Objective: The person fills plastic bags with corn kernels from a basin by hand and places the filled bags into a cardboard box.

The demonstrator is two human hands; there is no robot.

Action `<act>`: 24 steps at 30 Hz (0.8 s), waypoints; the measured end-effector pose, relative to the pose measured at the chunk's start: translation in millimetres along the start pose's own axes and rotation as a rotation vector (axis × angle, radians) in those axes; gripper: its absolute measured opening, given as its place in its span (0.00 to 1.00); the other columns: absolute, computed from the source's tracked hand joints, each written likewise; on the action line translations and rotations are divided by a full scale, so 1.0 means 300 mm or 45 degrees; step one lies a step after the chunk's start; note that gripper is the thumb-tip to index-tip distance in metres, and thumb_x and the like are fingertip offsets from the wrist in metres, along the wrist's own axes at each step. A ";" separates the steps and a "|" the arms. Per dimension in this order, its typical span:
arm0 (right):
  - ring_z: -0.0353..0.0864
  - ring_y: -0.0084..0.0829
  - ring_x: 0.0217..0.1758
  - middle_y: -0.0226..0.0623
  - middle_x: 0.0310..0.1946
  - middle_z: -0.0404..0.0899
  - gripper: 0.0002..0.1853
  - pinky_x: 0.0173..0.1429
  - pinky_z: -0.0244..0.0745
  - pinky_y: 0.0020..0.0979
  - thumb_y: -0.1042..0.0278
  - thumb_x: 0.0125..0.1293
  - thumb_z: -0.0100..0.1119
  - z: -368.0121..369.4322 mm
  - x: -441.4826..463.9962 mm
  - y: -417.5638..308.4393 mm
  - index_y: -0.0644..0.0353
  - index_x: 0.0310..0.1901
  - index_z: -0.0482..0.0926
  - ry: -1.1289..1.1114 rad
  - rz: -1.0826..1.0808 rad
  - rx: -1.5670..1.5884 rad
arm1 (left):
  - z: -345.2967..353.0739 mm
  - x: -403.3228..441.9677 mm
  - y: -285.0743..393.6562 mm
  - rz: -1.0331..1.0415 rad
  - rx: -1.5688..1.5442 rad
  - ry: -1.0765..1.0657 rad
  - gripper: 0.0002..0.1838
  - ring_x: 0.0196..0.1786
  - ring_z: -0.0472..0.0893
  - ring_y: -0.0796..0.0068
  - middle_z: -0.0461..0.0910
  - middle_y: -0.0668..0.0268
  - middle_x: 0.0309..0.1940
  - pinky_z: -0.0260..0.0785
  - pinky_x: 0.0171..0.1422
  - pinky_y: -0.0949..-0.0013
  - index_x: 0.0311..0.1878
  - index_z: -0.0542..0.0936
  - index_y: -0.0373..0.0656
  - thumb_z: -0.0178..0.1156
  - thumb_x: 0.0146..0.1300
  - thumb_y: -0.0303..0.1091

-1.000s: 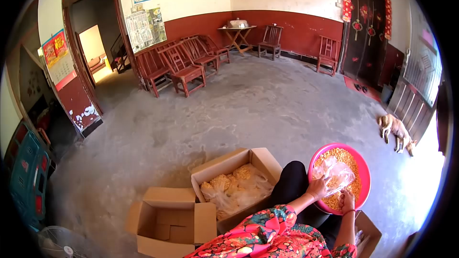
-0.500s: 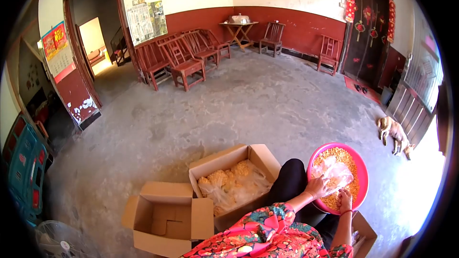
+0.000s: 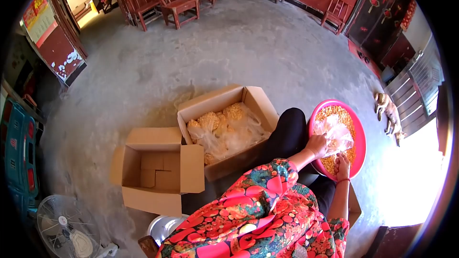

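Note:
My left hand [image 3: 317, 146] is closed on the edge of a clear plastic bag [image 3: 335, 134], which lies over the pink basin [image 3: 362, 148]. Loose orange-yellow corn kernels [image 3: 351, 117] fill much of the basin. My right hand [image 3: 342, 167] is closed at the bag's lower edge, its fingertips apparently pinching the plastic; they are partly hidden. Left of my knee stands a cardboard box [image 3: 229, 163] with several clear bags of yellow kernels [image 3: 209, 122] in it. Beside that is an open cardboard box [image 3: 158, 172] with a bare bottom.
A standing fan [image 3: 64, 224] and a teal plastic object [image 3: 19, 148] are at the left. A shiny metal bowl [image 3: 165, 224] sits by my side. Wooden chairs [image 3: 177, 5] line the far wall. A dog [image 3: 389, 114] lies on the floor at the right, near the gate.
My view has tilted downward, so the boxes, basin and chairs sit higher in the picture, and the fan and metal bowl show more. Both hands stay at the bag over the basin.

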State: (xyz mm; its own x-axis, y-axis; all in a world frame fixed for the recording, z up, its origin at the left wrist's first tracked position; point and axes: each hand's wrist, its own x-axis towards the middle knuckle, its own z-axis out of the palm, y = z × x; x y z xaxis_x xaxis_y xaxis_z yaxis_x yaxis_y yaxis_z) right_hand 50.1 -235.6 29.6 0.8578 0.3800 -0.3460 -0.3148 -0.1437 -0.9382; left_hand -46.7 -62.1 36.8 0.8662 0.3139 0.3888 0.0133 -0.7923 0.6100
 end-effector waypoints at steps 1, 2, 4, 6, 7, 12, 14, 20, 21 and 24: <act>0.52 0.13 0.09 0.22 0.15 0.61 0.05 0.09 0.44 0.16 0.67 0.61 0.48 -0.002 0.001 0.002 0.57 0.33 0.70 0.002 0.004 -0.005 | -0.002 0.000 0.000 -0.004 -0.006 -0.001 0.11 0.32 0.78 0.63 0.75 0.58 0.31 0.69 0.37 0.61 0.33 0.79 0.44 0.57 0.44 0.35; 0.52 0.12 0.09 0.22 0.15 0.61 0.05 0.09 0.44 0.16 0.66 0.62 0.48 -0.002 0.004 0.003 0.57 0.34 0.70 -0.003 -0.003 -0.010 | -0.004 0.001 -0.001 0.012 0.006 0.021 0.11 0.31 0.78 0.62 0.76 0.57 0.30 0.70 0.36 0.60 0.33 0.79 0.44 0.57 0.45 0.35; 0.52 0.11 0.09 0.21 0.15 0.60 0.05 0.09 0.44 0.16 0.66 0.62 0.48 -0.005 0.009 0.009 0.57 0.34 0.70 -0.007 -0.008 -0.016 | 0.001 0.000 -0.003 0.026 0.017 0.041 0.10 0.29 0.78 0.61 0.76 0.56 0.29 0.71 0.35 0.60 0.33 0.79 0.45 0.57 0.45 0.34; 0.53 0.12 0.09 0.22 0.15 0.61 0.04 0.09 0.44 0.16 0.67 0.62 0.47 -0.008 0.014 0.013 0.57 0.35 0.70 -0.011 -0.014 -0.027 | 0.006 0.003 -0.006 0.029 0.024 0.051 0.10 0.29 0.78 0.60 0.76 0.56 0.30 0.71 0.34 0.60 0.32 0.79 0.45 0.57 0.45 0.34; 0.53 0.12 0.09 0.22 0.15 0.61 0.04 0.09 0.44 0.16 0.67 0.62 0.47 -0.008 0.014 0.013 0.57 0.35 0.70 -0.011 -0.014 -0.022 | 0.003 0.003 -0.004 0.032 0.027 0.048 0.10 0.29 0.78 0.60 0.76 0.56 0.30 0.71 0.34 0.60 0.32 0.79 0.45 0.57 0.45 0.34; 0.52 0.12 0.08 0.22 0.14 0.62 0.04 0.09 0.44 0.17 0.68 0.61 0.46 0.010 -0.014 -0.002 0.56 0.33 0.71 0.016 -0.032 -0.036 | 0.030 0.006 -0.015 0.078 -0.020 0.074 0.12 0.27 0.77 0.59 0.76 0.55 0.30 0.70 0.31 0.59 0.31 0.77 0.41 0.57 0.45 0.38; 0.52 0.13 0.07 0.22 0.13 0.62 0.03 0.08 0.43 0.17 0.68 0.60 0.49 -0.009 0.014 0.021 0.55 0.31 0.70 0.018 -0.048 -0.019 | 0.007 0.003 -0.007 0.096 -0.070 0.077 0.14 0.25 0.76 0.57 0.75 0.54 0.29 0.69 0.29 0.58 0.32 0.76 0.39 0.57 0.46 0.39; 0.53 0.13 0.07 0.23 0.12 0.62 0.03 0.08 0.44 0.18 0.68 0.59 0.49 -0.001 0.010 0.018 0.55 0.30 0.71 0.020 -0.056 -0.045 | 0.025 0.001 -0.011 0.083 -0.067 0.135 0.07 0.27 0.77 0.58 0.75 0.55 0.26 0.69 0.32 0.57 0.25 0.77 0.41 0.55 0.45 0.34; 0.53 0.14 0.07 0.23 0.13 0.62 0.03 0.08 0.45 0.18 0.69 0.59 0.48 -0.001 0.008 0.021 0.55 0.30 0.71 0.021 -0.074 -0.034 | 0.028 0.000 -0.011 0.058 -0.063 0.082 0.07 0.28 0.77 0.58 0.75 0.55 0.27 0.69 0.33 0.57 0.26 0.77 0.41 0.55 0.45 0.34; 0.53 0.14 0.07 0.24 0.13 0.62 0.04 0.08 0.45 0.18 0.69 0.59 0.47 0.001 0.008 0.021 0.56 0.31 0.71 0.011 -0.080 -0.022 | 0.037 0.002 -0.013 0.021 0.002 0.058 0.08 0.28 0.77 0.58 0.75 0.56 0.26 0.69 0.33 0.58 0.28 0.78 0.42 0.56 0.46 0.36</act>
State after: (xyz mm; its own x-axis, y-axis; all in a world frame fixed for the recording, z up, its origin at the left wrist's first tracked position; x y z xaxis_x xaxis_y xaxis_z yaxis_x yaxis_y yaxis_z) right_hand 50.0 -235.3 22.9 0.8793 0.3808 -0.2861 -0.2531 -0.1353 -0.9579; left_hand -40.8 -64.6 27.1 0.8429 0.3241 0.4296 -0.0001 -0.7982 0.6024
